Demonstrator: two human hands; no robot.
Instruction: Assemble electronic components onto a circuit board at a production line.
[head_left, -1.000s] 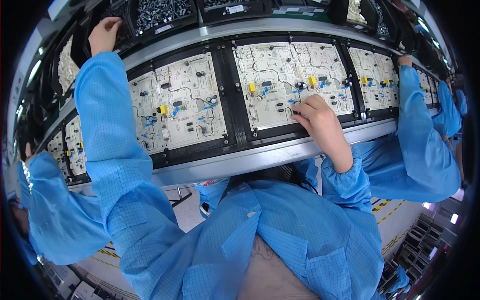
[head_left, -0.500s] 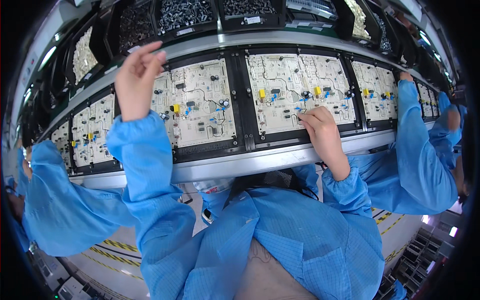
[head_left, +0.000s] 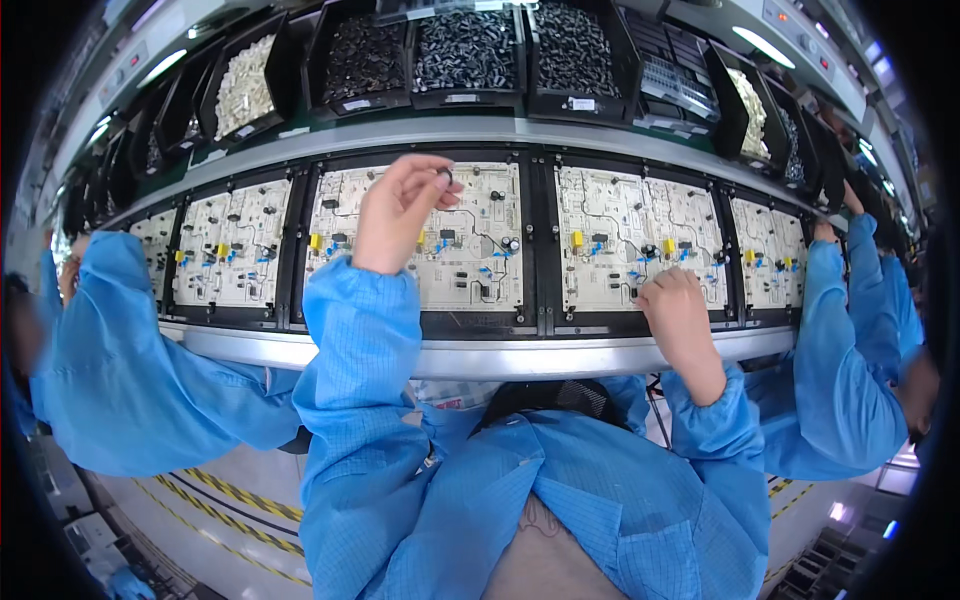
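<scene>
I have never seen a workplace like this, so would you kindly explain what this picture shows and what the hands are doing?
This is one view from a camera worn on a person's head, looking down at their own arms in blue sleeves. The left hand pinches a small dark ring above a pale circuit board. The right hand rests on the next circuit board. The boards sit in a row of black frames; behind them, black bins hold small parts. Other people's blue sleeves show at both sides.

Far above you sits a row of black bins point(head_left: 470, 50) filled with small dark and white parts. Co-workers' blue sleeves point(head_left: 130, 380) flank you left and right, and yellow-black striped floor tape point(head_left: 220, 505) runs near left.
</scene>
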